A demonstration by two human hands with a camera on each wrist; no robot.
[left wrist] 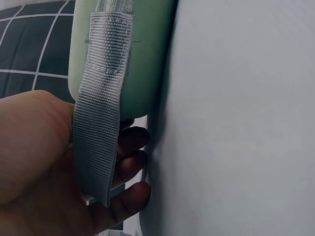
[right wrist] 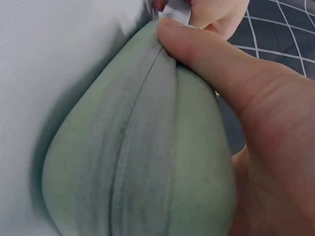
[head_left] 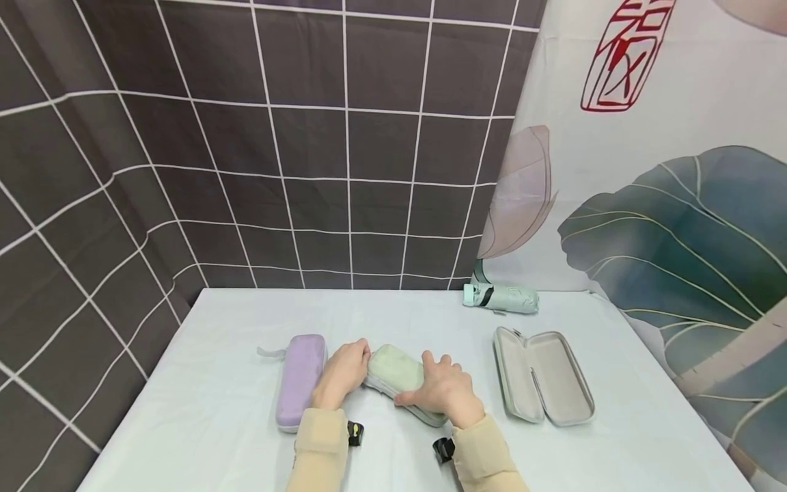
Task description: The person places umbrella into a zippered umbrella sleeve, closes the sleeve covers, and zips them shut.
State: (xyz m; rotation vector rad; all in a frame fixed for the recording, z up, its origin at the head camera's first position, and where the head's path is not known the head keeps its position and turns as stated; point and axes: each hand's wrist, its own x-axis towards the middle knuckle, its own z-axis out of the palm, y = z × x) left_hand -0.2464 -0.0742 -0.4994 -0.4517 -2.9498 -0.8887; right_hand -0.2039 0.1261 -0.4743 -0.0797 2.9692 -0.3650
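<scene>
A green pencil case [head_left: 393, 365] with a grey zip band lies slantwise on the white table. My right hand [head_left: 439, 386] grips it, thumb along the zip side and fingers over the far side. In the right wrist view the thumb [right wrist: 197, 54] presses near the zip's end. My left hand [head_left: 346, 369] is at the case's left end with bent fingers. A grey webbing strap [left wrist: 101, 108] hangs from that end in front of the left palm, and the left thumb and index tips are hidden behind strap and case.
A purple pencil case [head_left: 301, 383] with a loop lies left of my left hand. To the right, a grey-lined case [head_left: 547, 376] lies spread open. A mint folded umbrella [head_left: 501, 298] rests at the table's back edge, before a hanging cloth with white grid lines [head_left: 307, 137].
</scene>
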